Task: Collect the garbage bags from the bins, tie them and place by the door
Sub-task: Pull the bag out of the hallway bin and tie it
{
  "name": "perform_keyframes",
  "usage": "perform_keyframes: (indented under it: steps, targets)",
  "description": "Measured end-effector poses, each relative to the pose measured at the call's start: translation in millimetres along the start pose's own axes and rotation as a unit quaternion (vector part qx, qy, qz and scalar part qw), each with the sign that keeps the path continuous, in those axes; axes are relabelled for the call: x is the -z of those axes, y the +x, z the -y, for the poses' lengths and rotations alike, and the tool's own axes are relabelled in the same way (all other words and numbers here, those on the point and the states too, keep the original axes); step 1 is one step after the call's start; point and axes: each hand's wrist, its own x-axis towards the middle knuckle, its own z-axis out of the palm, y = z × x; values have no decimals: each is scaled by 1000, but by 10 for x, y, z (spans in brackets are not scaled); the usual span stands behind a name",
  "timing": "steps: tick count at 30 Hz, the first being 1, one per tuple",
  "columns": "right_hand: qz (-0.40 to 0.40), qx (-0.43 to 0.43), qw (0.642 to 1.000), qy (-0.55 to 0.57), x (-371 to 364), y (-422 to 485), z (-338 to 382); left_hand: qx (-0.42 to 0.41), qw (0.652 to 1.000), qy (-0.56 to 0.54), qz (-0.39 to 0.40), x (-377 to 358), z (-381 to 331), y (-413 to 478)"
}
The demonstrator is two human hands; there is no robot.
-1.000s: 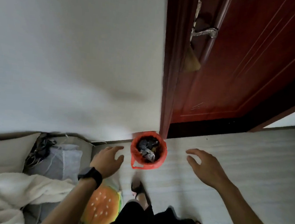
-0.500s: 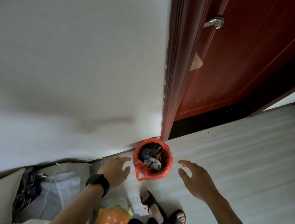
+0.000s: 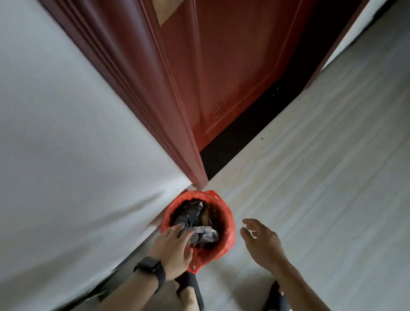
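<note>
A small bin lined with a red garbage bag [image 3: 229, 222] stands on the floor at the foot of the door frame, full of dark and grey crumpled rubbish [image 3: 193, 218]. My left hand [image 3: 173, 247], with a black watch on the wrist, lies over the bag's near-left rim. Its fingers curl inside the edge and the thumb is outside. My right hand [image 3: 260, 242] hovers just right of the bin with fingers spread and relaxed, not touching it.
A dark red door [image 3: 231, 70] and its frame [image 3: 154, 96] rise behind the bin, with a white wall [image 3: 51, 142] to the left. Pale wood-look floor [image 3: 333, 179] stretches to the right. My feet in black sandals [image 3: 276, 308] stand just behind the bin.
I have leaned in over the bin. My left hand moved from beside the bin onto the bag's rim, and my right hand came closer on the right.
</note>
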Motion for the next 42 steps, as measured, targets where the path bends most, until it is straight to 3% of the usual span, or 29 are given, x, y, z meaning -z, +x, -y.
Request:
perform_keyframes:
  steps: [10, 13, 17, 19, 22, 25, 28, 31, 35, 38, 42]
  targets:
    - [-6, -128, 974, 186, -1238, 2099, -917, -85, 981, 144, -103, -973, 513, 2123]
    - [24, -108, 971, 214, -1406, 2720, -1008, -91, 976, 145, -133, -1278, 618, 2505]
    - [75, -94, 962, 246, -1545, 3345, -1005, -132, 955, 131, -231, -1533, 751, 2750]
    - [101, -51, 964, 239, -1580, 3540, -936, -153, 944, 126, -264, -1635, 818, 2830]
    - [64, -31, 958, 279, -1638, 3699, -720, -158, 932, 122, -304, -1768, 909, 2915]
    - [32, 10, 910, 414, -1562, 3611, -484, -159, 927, 126, -316, -1845, 932, 2911]
    - [75, 118, 842, 521, -1399, 3270, -180, -150, 931, 142, -301, -1843, 945, 2904]
    - [90, 219, 833, 500, -1219, 2715, 91, -131, 939, 145, -282, -1750, 921, 2723]
    - [42, 292, 901, 318, -1191, 1928, 164, -119, 929, 36, -347, -1683, 1008, 2202]
    - [9, 315, 924, 215, -1383, 1518, 14, -105, 896, -92, -422, -1837, 1197, 1843]
    - [-18, 327, 937, 118, -1909, 1203, -420, 5, 848, -270, -456, -2366, 1468, 1555]
